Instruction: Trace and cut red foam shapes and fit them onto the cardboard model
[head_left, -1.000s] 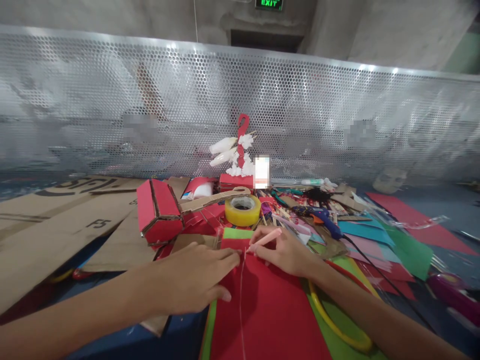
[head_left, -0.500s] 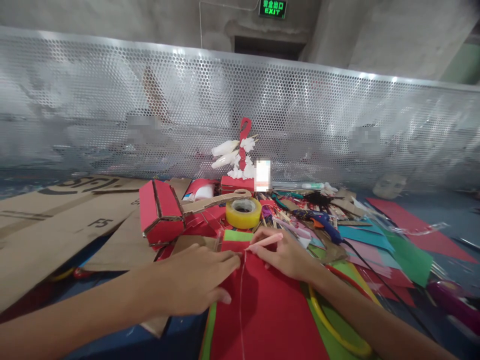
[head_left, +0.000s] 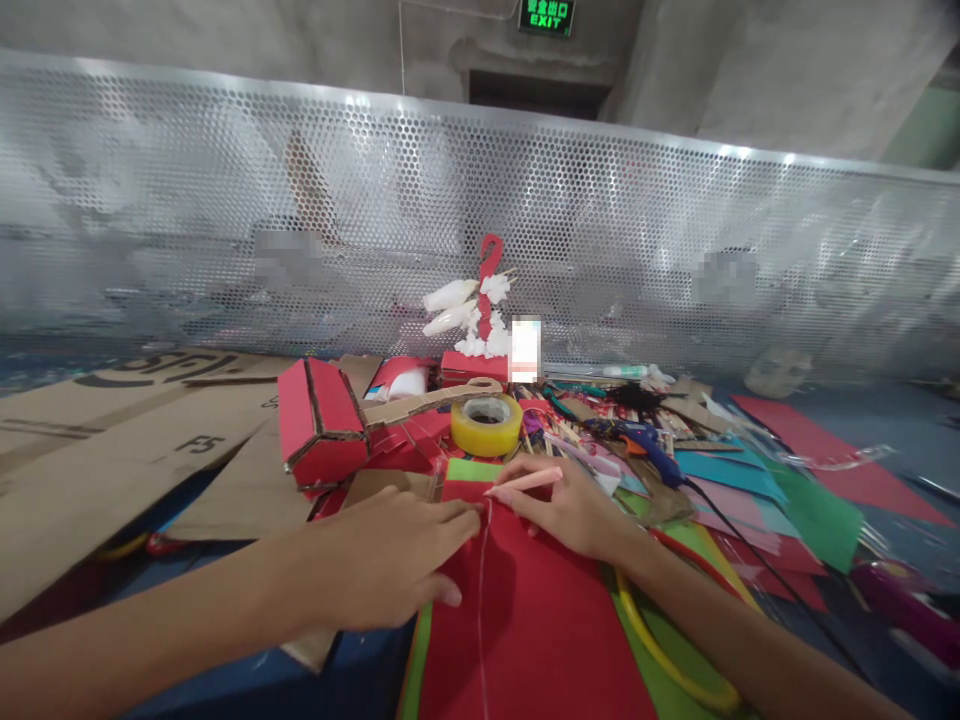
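A red sheet [head_left: 547, 620] lies in front of me with a thin pale line running lengthwise down it. Near its far edge my right hand [head_left: 562, 505] grips a pink pen [head_left: 529, 481], whose tip rests at the far end of the line. My left hand [head_left: 409, 550] lies palm down over the sheet's left side, fingers stretched toward the line and thumb apart. Beneath the red sheet, green sheets [head_left: 472, 470] show at the far end and along the sides.
A yellow tape roll [head_left: 487, 440] lies just beyond the sheet. To its left are a red-covered cardboard box [head_left: 319, 415] and flat cardboard [head_left: 135, 440]. A blue glue gun [head_left: 649, 450] with its cord, coloured paper [head_left: 817, 510] and a yellow ring [head_left: 660, 655] lie right.
The pen tip has shifted very slightly to the left and away from me. My left hand stays in the same place.
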